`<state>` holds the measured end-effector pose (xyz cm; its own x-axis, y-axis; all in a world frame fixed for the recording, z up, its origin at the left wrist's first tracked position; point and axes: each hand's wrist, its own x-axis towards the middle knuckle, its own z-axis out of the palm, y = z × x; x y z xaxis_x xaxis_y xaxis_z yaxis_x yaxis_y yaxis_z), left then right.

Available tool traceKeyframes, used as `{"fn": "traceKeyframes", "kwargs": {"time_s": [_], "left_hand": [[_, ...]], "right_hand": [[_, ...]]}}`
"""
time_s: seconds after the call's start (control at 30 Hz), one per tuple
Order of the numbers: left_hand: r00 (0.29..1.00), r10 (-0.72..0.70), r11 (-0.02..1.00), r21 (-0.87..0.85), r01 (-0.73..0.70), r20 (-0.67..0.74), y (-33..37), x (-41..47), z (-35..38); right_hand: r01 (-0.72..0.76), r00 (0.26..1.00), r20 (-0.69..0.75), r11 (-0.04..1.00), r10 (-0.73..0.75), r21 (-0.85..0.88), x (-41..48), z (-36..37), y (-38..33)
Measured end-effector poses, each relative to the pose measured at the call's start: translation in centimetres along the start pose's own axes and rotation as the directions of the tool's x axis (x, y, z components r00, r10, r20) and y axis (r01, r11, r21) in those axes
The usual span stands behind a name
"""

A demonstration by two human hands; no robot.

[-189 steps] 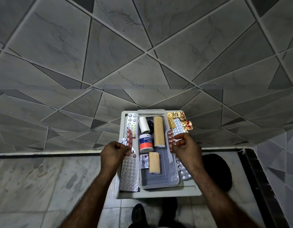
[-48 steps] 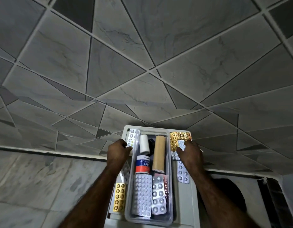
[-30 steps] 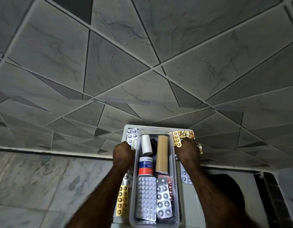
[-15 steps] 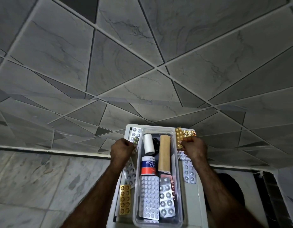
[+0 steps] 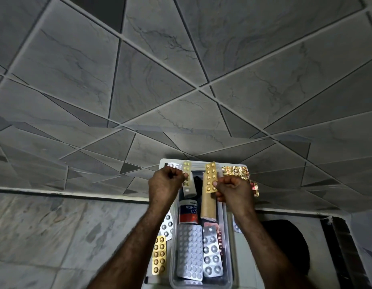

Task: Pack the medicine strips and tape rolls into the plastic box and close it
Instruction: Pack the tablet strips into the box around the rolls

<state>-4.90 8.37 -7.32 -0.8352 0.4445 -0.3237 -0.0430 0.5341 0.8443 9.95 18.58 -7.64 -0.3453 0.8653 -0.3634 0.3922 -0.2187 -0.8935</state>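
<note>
Grey marbled wall tiles (image 5: 151, 65) (cut by angled pale joints) rise behind a white stand (image 5: 242, 247) on the floor (image 5: 45, 230).

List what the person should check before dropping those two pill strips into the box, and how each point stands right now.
1. Left hand has a firm pinch on the small pale blister strip with yellow pills: ok.
2. Right hand grips the longer gold blister strip: ok.
3. Both strips are held above the clear plastic box: ok.
4. Room left inside: cannot tell; the tan tape roll, the red, white and blue adhesive tape roll and the silver blister strips already cover most of the floor.
5. Everything packed: not ok; a gold strip on the tray by the left forearm and crumpled gold foil strips lie outside the box.
6. Lid ready: cannot tell; none is clearly visible.
</note>
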Motion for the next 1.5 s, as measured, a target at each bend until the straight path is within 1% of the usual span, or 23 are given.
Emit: {"fn": "traceKeyframes", "kwargs": {"time_s": [0.1, 0.2, 0.27, 0.33, 0.43, 0.5, 0.6, 0.67, 0.73, 0.83, 0.93, 1.17, 1.27, 1.37, 1.43, 1.5], "left_hand": [[0.999, 0.01, 0.992, 0.121, -0.016, 0.05, -0.1, -0.1, 1.3], [0.997, -0.005, 0.988, 0.154, -0.007, 0.079, -0.7, 0.4, 1.5], [0.999, 0.008, 0.989, 0.144, -0.015, 0.049, -1.2, 0.8, 1.0], [1.0, -0.007, 0.994, 0.111, 0.007, -0.008, -1.7, 1.3, 0.3], [0.996, -0.031, 0.992, 0.119, 0.041, -0.085, -2.8, 2.3, -0.5], [0.991, -0.052, 0.991, 0.119, 0.067, -0.124, -3.7, 2.9, -1.1], [0.988, -0.079, 0.968, 0.228, 0.108, -0.135, -4.7, 3.1, -1.4], [0.991, -0.083, 0.945, 0.306, 0.113, -0.11, -5.3, 3.1, -1.2], [0.994, -0.065, 0.925, 0.369, 0.095, -0.092, -5.4, 3.0, -0.8], [0.997, -0.007, 0.889, 0.456, 0.04, -0.073, -5.5, 3.3, -0.2], [0.998, 0.025, 0.852, 0.523, 0.004, -0.049, -5.7, 3.6, 0.2], [0.998, 0.065, 0.77, 0.635, -0.061, 0.016, -5.1, 3.7, 1.3], [0.999, 0.032, 0.762, 0.647, -0.039, 0.022, -5.3, 3.9, 1.4], [1.0, -0.011, 0.788, 0.615, -0.003, 0.018, -5.3, 4.2, 1.5], [0.998, -0.063, 0.837, 0.544, 0.056, -0.006, -5.2, 4.4, 1.5], [0.993, -0.116, 0.865, 0.489, 0.11, -0.018, -5.4, 4.8, 1.6]], "right_hand": [[-0.004, 0.998, 0.061, 0.999, 0.007, -0.047, -0.1, 1.0, 0.1], [-0.01, 0.996, 0.089, 0.997, 0.017, -0.08, 0.3, 1.2, 0.3], [-0.014, 0.997, 0.08, 0.997, 0.02, -0.073, 0.6, 0.8, 0.4], [-0.014, 0.998, 0.055, 0.998, 0.017, -0.055, 0.9, 0.1, 0.5], [-0.01, 1.0, -0.029, 0.997, 0.007, -0.078, 1.6, -1.6, 0.5], [-0.03, 0.995, -0.098, 0.992, 0.018, -0.125, 2.6, -2.9, 1.1], [-0.056, 0.988, -0.156, 0.953, 0.009, -0.298, 4.2, -4.3, 2.3], [-0.065, 0.991, -0.135, 0.892, 0.004, -0.448, 4.8, -4.7, 3.1], [-0.043, 0.995, -0.098, 0.833, -0.014, -0.552, 5.0, -4.4, 3.9], [-0.009, 0.997, -0.064, 0.795, -0.037, -0.607, 5.0, -3.6, 4.7], [-0.007, 0.996, -0.07, 0.763, -0.051, -0.646, 5.2, -2.8, 5.5], [-0.03, 0.988, -0.135, 0.761, -0.075, -0.648, 5.6, -2.3, 5.6], [-0.047, 0.983, -0.168, 0.781, -0.075, -0.622, 5.5, -2.2, 5.4], [-0.066, 0.982, -0.185, 0.827, -0.047, -0.559, 5.5, -2.3, 5.1], [-0.081, 0.983, -0.182, 0.862, -0.013, -0.501, 5.7, -2.5, 4.9], [-0.091, 0.985, -0.171, 0.886, 0.013, -0.454, 5.7, -2.7, 4.7]]}}
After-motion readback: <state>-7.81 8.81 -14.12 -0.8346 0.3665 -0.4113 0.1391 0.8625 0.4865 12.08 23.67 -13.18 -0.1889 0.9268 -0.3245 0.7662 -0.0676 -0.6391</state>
